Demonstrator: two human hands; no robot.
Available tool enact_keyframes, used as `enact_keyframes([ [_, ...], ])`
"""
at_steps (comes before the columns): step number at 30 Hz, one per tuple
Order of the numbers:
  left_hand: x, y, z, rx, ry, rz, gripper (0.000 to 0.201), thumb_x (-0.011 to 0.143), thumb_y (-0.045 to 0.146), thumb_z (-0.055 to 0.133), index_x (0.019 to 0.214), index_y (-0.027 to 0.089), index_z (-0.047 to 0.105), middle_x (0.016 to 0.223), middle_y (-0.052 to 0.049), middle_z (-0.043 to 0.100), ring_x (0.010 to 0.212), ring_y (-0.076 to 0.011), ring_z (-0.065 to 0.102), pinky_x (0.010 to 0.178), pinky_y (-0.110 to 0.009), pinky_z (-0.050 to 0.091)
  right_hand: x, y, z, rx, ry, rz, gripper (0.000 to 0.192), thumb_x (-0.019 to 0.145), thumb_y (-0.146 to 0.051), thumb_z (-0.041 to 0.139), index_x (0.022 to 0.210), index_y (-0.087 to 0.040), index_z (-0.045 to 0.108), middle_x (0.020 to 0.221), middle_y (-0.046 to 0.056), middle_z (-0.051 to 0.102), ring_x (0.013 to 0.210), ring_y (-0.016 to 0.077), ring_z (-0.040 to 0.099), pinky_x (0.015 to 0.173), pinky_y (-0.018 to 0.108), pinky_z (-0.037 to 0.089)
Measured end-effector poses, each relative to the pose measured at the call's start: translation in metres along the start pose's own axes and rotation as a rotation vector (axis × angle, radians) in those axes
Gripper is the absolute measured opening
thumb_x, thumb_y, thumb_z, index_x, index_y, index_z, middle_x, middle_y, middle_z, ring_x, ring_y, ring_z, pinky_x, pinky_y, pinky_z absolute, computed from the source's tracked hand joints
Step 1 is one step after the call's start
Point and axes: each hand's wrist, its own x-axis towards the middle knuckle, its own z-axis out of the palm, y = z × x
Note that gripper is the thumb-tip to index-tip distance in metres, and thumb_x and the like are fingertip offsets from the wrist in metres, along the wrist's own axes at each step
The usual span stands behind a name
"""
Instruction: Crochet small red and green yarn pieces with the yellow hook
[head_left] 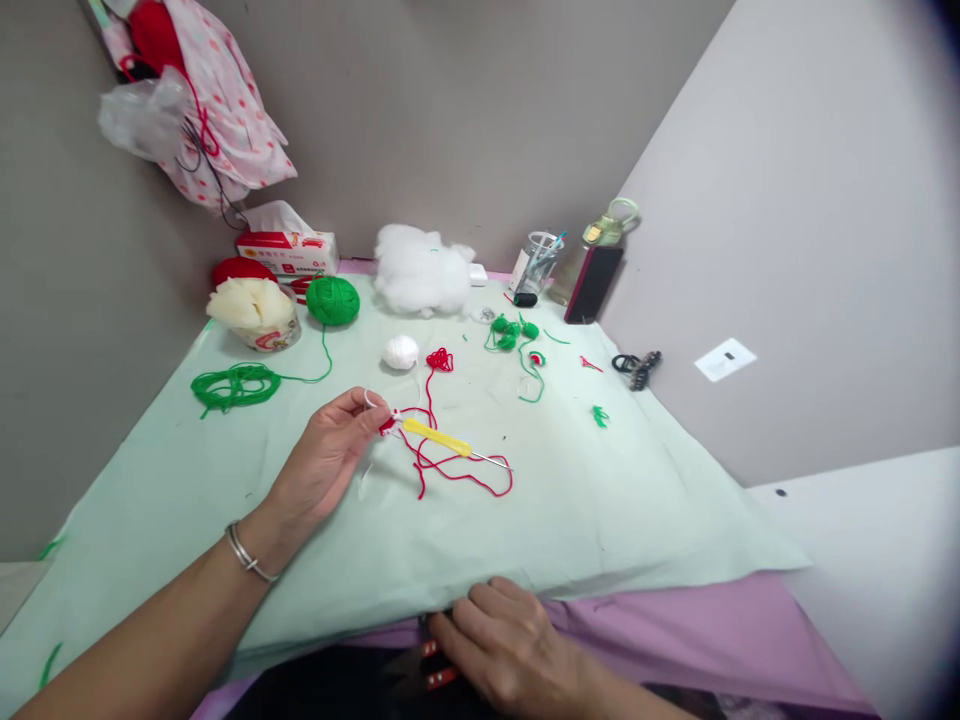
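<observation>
The widest free room lies on the right half of the pale mint-green cloth (637,500), where a hand could pass nearer than the small green yarn tuft (600,416). Another open strip runs between the bare left hand (330,455) and the bare right hand (502,635) at the near edge. Right of the left hand, the yellow-handled metal hook (436,437) and loose red yarn loops bar a low pass. Leftward, the coiled green yarn (236,386) obstructs. Fluffy white stuffing (424,270), the clear plastic cup (535,262) and the grey wall (465,120) close the back.
</observation>
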Motion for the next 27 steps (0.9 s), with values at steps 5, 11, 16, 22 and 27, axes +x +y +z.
enact_keyframes([
  [5, -0.001, 0.001, 0.002, 0.002, 0.019, -0.008, 0.023, 0.068, 0.023, 0.096, 0.073, 0.019, 0.074, 0.074, 0.002, 0.067, 0.074, -0.0129, 0.056, 0.074, -0.023, 0.046, 0.0, 0.003, 0.001, -0.027, 0.048, -0.044, 0.008, 0.101, -0.016, 0.064, 0.102, -0.013, 0.071, 0.062, -0.004, 0.056, 0.052, 0.0128, 0.048, 0.05, 0.033, 0.028],
  [11, -0.002, 0.002, 0.003, -0.008, 0.033, -0.021, 0.023, 0.068, 0.021, 0.096, 0.073, 0.018, 0.074, 0.074, 0.002, 0.067, 0.072, -0.0117, 0.056, 0.072, -0.022, 0.046, 0.004, 0.007, -0.005, 0.048, 0.017, -0.05, 0.017, 0.104, -0.015, 0.058, 0.096, -0.013, 0.072, 0.061, -0.003, 0.057, 0.052, 0.0136, 0.049, 0.048, 0.034, 0.029],
  [16, 0.0, 0.006, 0.004, -0.061, 0.057, -0.024, 0.027, 0.065, 0.022, 0.099, 0.074, 0.017, 0.073, 0.074, 0.003, 0.065, 0.071, -0.0105, 0.056, 0.071, -0.02, 0.048, 0.002, 0.029, -0.033, 0.161, -0.04, 0.127, 0.028, 0.111, -0.02, 0.045, 0.107, -0.019, 0.073, 0.066, -0.001, 0.06, 0.055, 0.0146, 0.051, 0.053, 0.032, 0.034],
  [22, 0.0, 0.016, 0.004, -0.128, 0.104, -0.047, 0.033, 0.062, 0.027, 0.102, 0.075, 0.019, 0.073, 0.077, 0.003, 0.064, 0.071, -0.01, 0.056, 0.072, -0.019, 0.054, 0.003, 0.165, -0.063, 0.057, 0.113, 0.795, 0.022, 0.099, -0.028, 0.059, 0.101, -0.023, 0.08, 0.08, 0.005, 0.072, 0.074, 0.0174, 0.066, 0.069, 0.029, 0.047],
  [27, -0.001, 0.02, -0.001, -0.157, 0.166, -0.138, 0.033, 0.067, 0.031, 0.101, 0.073, 0.02, 0.07, 0.077, 0.003, 0.061, 0.075, -0.012, 0.058, 0.076, -0.02, 0.057, 0.022, 0.279, -0.077, 0.069, 0.078, 0.981, 0.05, 0.089, -0.051, 0.066, 0.119, -0.013, 0.075, 0.07, 0.005, 0.07, 0.061, 0.0209, 0.061, 0.061, 0.032, 0.048],
])
